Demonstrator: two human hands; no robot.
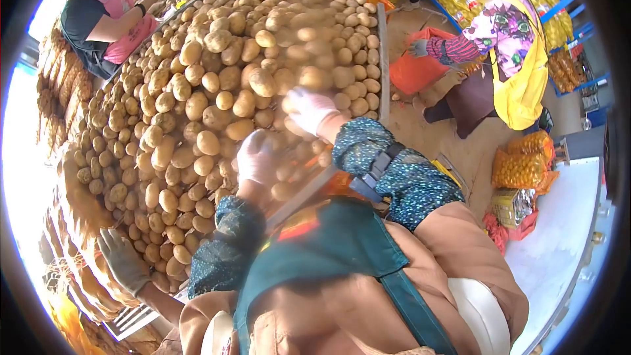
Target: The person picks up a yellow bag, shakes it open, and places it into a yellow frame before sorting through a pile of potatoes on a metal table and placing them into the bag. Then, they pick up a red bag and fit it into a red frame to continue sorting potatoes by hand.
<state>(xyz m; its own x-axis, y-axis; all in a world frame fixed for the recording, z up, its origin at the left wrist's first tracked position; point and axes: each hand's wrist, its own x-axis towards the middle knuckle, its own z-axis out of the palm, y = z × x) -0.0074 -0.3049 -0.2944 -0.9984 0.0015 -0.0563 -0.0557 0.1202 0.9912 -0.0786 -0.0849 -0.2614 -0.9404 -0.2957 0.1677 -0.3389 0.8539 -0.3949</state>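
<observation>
A wide heap of potatoes (195, 106) lies spread over the sorting table in front of me. My right hand (311, 112), in a whitish glove, reaches over the heap with its fingers curled at a potato (287, 104). Closer to my body, my left hand (256, 158) is down among the potatoes, also gloved. Blur smears its fingers, and I cannot see whether it holds anything. Dark patterned sleeve covers (363, 148) are on both my forearms.
Metal edging (384, 59) bounds the table on the right. Another person's gloved hand (122, 261) rests at the near left edge. One co-worker (115, 16) stands at far left; another (503, 46) bends over a red container (420, 62). Filled net bags (522, 165) lie at right.
</observation>
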